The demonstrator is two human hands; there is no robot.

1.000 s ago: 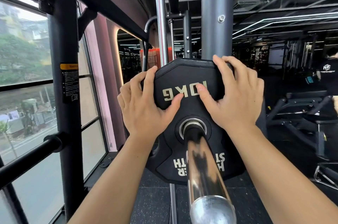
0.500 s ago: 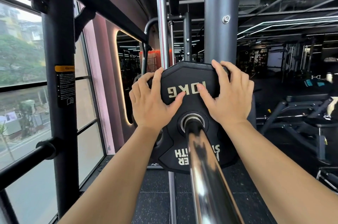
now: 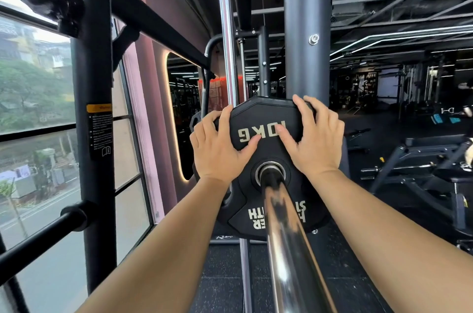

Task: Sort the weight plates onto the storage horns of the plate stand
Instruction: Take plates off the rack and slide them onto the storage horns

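A black 10 kg weight plate [image 3: 266,118] with its lettering upside down sits on a chrome storage horn [image 3: 289,241] that points toward me from a grey upright post [image 3: 305,31]. My left hand [image 3: 217,149] grips the plate's upper left rim, thumb lying across its face. My right hand [image 3: 313,143] grips the upper right rim, fingers hooked over the top edge and thumb on the face. The plate is far along the horn, close to the post. Another plate edge [image 3: 195,120] shows behind it on the left.
A black rack upright [image 3: 92,108] with a warning label stands at the left, with a horizontal black peg [image 3: 38,236] low on it. A chrome guide rod [image 3: 227,31] rises behind the plate. Windows are on the left, benches [image 3: 422,159] at the right.
The plate has slid farther along the horn toward the post with both hands still on its top rim. More of the chrome horn now shows in front of it.
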